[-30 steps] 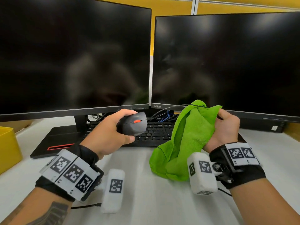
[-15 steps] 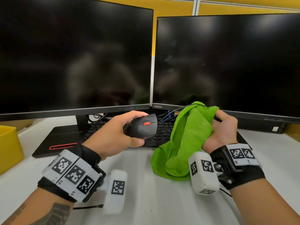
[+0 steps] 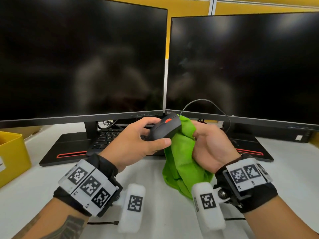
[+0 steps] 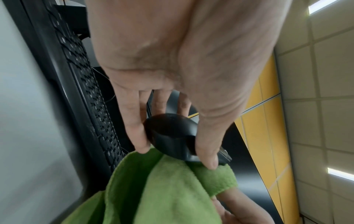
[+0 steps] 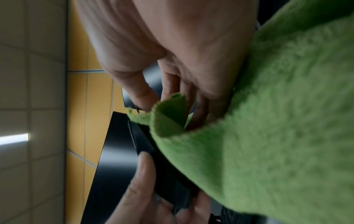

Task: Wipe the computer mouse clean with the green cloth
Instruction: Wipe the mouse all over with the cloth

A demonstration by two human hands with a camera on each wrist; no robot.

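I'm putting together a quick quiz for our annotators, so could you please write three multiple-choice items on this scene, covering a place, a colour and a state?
1. Where is the mouse?
A. On the keyboard
B. Held above the desk
C. In the yellow bin

2. What colour is the mouse's scroll wheel?
A. Red
B. Blue
C. White

3. How are the two monitors?
A. Both dark
B. Both lit
C. One lit

Answers:
1 B: the left hand grips it in the air, against the green cloth that the right hand holds.
2 A: a red wheel shows on top.
3 A: the left monitor and the right monitor are black.
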